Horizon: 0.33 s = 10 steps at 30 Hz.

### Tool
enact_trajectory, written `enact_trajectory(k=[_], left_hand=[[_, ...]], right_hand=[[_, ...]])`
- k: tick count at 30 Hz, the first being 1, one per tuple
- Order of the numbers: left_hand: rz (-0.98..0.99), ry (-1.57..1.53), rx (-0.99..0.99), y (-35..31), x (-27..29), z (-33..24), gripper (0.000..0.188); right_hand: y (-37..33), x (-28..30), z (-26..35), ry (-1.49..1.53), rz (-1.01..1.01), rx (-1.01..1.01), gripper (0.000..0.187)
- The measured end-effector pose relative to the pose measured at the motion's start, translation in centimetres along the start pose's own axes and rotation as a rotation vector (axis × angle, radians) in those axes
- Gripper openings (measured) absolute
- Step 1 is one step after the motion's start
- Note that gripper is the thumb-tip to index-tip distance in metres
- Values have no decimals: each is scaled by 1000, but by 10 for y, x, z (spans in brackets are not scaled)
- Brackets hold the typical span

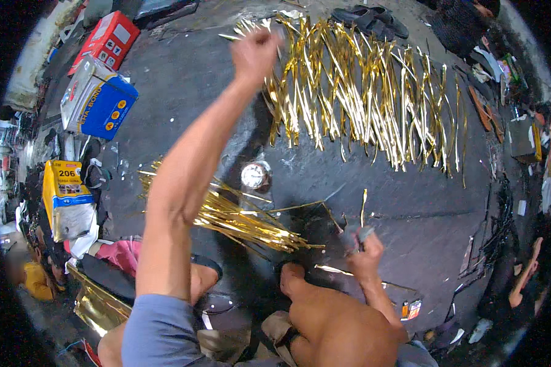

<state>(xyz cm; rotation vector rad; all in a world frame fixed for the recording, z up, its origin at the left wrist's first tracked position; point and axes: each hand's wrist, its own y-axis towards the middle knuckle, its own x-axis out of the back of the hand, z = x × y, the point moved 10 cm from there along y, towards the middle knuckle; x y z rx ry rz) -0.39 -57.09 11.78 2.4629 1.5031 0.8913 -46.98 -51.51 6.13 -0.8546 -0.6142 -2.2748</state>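
Long shiny gold strips [361, 98] lie side by side in a wide row at the far side of a dark mat. My left hand [257, 55] is stretched over the row's far left end, slightly blurred. Its fingers are curled, and pale strip ends show beside them; whether it grips one is hidden. A second pile of gold strips [251, 223] lies nearer me, partly behind my left forearm. Close to my right knee, my right hand [366, 254] is closed around a small grey object [365, 233] whose kind I cannot make out. One loose strip [364, 208] lies just beyond it.
A round silver thing [254, 175] sits mid-mat. On the left stand a red box [107, 40], a blue-and-white box [101, 101] and a yellow carton [70, 196]. Dark sandals [370, 21] lie at the back. A lighter [405, 309] rests at the near right.
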Motion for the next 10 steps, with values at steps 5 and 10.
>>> enact_trajectory(k=[5, 10], left_hand=[[-54, -436, -309, 30, 126, -241, 12], [184, -537, -468, -17, 152, -372, 18]], right_hand=[[55, 89, 63, 145, -486, 128, 26], [64, 199, 158, 555, -729, 549, 52]])
